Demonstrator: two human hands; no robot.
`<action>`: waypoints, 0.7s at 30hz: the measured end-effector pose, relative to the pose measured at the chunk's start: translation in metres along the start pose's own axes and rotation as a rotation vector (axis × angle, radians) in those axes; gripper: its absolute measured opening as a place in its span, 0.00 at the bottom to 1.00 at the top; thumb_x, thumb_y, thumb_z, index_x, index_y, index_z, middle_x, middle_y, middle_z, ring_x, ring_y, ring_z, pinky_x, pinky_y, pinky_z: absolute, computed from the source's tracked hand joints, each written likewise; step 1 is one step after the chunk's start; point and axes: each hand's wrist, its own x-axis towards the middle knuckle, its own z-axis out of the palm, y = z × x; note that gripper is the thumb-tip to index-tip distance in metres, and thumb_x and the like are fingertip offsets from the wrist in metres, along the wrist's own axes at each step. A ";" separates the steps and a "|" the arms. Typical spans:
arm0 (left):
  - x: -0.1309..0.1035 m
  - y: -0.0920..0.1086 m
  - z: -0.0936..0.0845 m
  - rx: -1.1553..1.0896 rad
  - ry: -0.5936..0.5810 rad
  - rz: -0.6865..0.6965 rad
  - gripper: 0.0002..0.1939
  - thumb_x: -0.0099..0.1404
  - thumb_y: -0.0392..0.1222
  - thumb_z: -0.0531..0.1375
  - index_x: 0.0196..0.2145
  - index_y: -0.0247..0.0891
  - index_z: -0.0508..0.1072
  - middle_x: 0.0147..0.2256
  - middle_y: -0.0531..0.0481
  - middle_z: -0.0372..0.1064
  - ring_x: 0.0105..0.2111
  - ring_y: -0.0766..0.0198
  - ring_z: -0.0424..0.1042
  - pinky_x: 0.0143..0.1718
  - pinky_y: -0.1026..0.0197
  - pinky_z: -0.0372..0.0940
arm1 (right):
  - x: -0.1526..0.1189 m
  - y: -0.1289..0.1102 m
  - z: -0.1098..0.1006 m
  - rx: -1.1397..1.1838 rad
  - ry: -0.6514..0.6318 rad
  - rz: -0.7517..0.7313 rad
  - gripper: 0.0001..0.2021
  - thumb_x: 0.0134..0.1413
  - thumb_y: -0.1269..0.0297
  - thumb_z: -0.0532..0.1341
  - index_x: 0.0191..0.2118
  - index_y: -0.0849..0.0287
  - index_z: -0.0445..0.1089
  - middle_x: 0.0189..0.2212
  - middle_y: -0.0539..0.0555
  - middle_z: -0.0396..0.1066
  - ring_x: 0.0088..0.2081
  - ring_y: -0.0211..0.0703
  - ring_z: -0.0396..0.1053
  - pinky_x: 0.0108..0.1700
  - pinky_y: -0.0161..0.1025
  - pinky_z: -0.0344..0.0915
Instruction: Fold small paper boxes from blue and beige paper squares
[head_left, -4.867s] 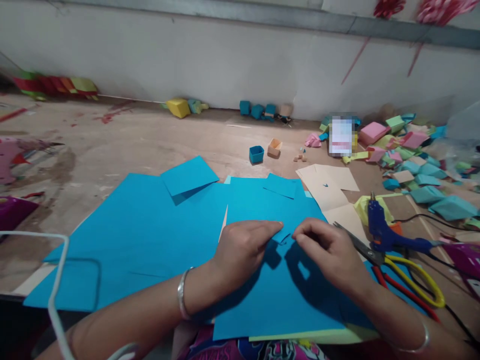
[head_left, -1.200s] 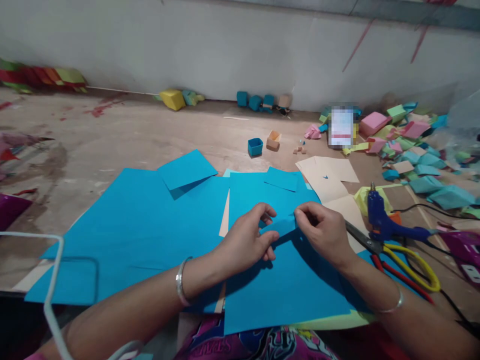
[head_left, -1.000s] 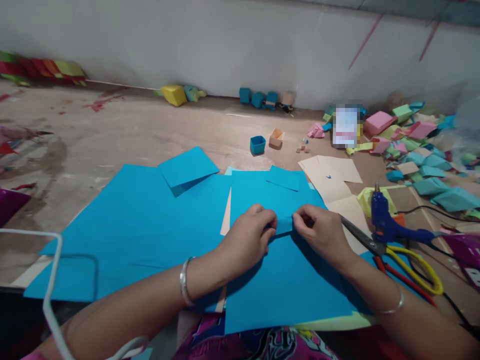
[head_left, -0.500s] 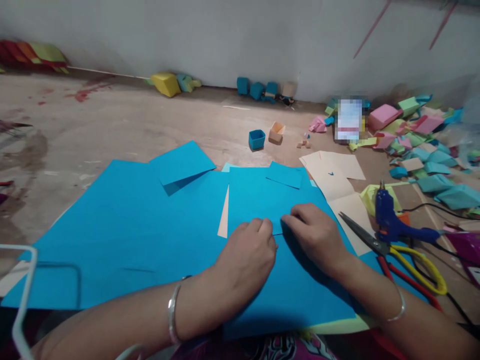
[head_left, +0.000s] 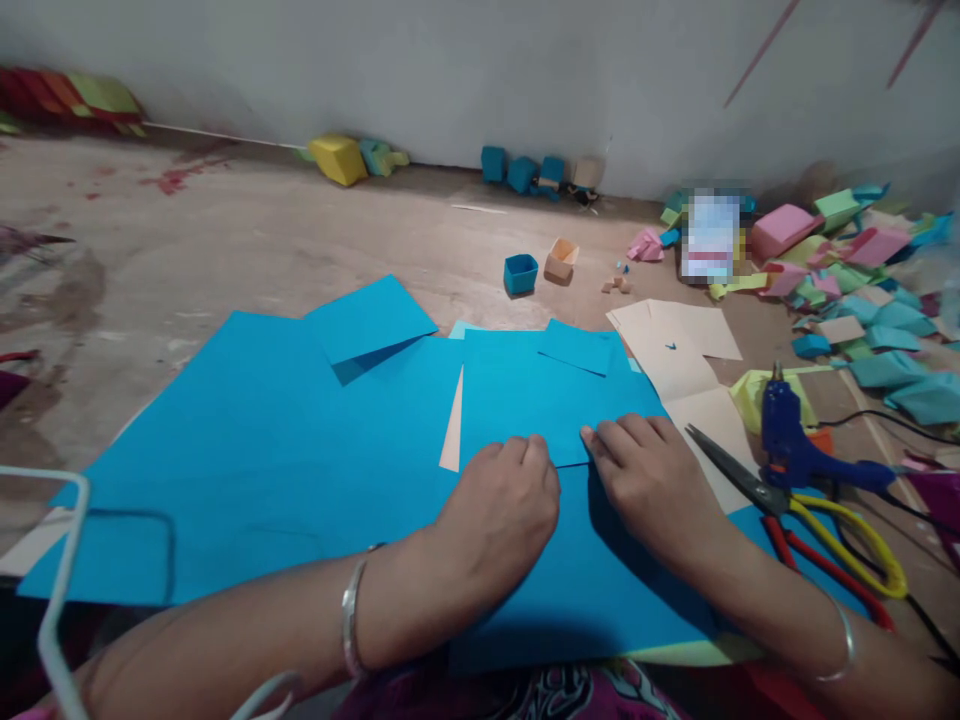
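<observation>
Blue paper sheets (head_left: 337, 420) lie spread before me, overlapping. My left hand (head_left: 506, 515) is closed, knuckles up, at the lower edge of a smaller blue sheet (head_left: 510, 390); its fingertips are hidden. A short way to the right, my right hand (head_left: 649, 470) has its fingers curled in a pinch along the same edge. Between the hands that edge shows as a thin dark line. A small blue paper piece (head_left: 577, 347) rests on the far part of this sheet, and a larger blue piece (head_left: 371, 318) lies tilted to the left.
Scissors (head_left: 739, 475) with red and yellow handles and a blue glue gun (head_left: 795, 430) lie at the right, beside cream paper (head_left: 675, 345). Farther back stand a blue paper box (head_left: 520, 274) and a peach box (head_left: 562, 260). Coloured paper pieces (head_left: 855, 300) are heaped far right.
My right hand has slid a little to the right along the sheet's edge, widening the gap between my hands. The left hand stays in place on the paper. The view has shifted slightly.
</observation>
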 end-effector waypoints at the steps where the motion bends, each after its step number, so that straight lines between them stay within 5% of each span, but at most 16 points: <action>1: 0.001 0.000 -0.001 -0.008 -0.013 -0.005 0.07 0.66 0.29 0.54 0.36 0.32 0.72 0.32 0.44 0.70 0.30 0.57 0.69 0.25 0.58 0.61 | -0.001 0.000 -0.001 -0.026 -0.028 0.010 0.11 0.62 0.72 0.57 0.33 0.63 0.76 0.26 0.55 0.68 0.31 0.46 0.57 0.34 0.45 0.45; 7: 0.006 -0.004 -0.006 -0.003 -0.115 0.026 0.13 0.65 0.27 0.53 0.45 0.28 0.71 0.38 0.40 0.72 0.33 0.58 0.69 0.28 0.59 0.64 | -0.006 0.008 -0.003 -0.144 -0.063 0.218 0.11 0.61 0.75 0.56 0.33 0.65 0.75 0.26 0.58 0.68 0.32 0.47 0.57 0.34 0.45 0.47; 11: 0.006 -0.003 -0.008 0.010 -0.121 0.023 0.13 0.66 0.29 0.53 0.46 0.30 0.73 0.38 0.40 0.72 0.34 0.58 0.70 0.28 0.59 0.64 | -0.006 -0.005 -0.007 0.074 0.041 0.055 0.11 0.63 0.71 0.54 0.44 0.64 0.74 0.30 0.57 0.69 0.33 0.46 0.58 0.34 0.44 0.48; 15: -0.001 0.002 -0.007 0.047 -0.096 0.037 0.17 0.66 0.29 0.53 0.50 0.28 0.73 0.43 0.36 0.74 0.36 0.57 0.72 0.31 0.59 0.66 | -0.009 -0.026 -0.009 0.148 0.013 -0.070 0.10 0.60 0.75 0.55 0.38 0.63 0.75 0.29 0.56 0.68 0.32 0.46 0.59 0.35 0.45 0.50; 21: -0.008 0.007 -0.002 0.128 -0.078 0.081 0.20 0.64 0.28 0.53 0.52 0.27 0.73 0.53 0.30 0.69 0.46 0.50 0.72 0.37 0.56 0.69 | -0.017 -0.020 -0.014 -0.052 -0.148 0.048 0.11 0.49 0.82 0.55 0.26 0.64 0.72 0.27 0.60 0.67 0.30 0.50 0.59 0.33 0.47 0.50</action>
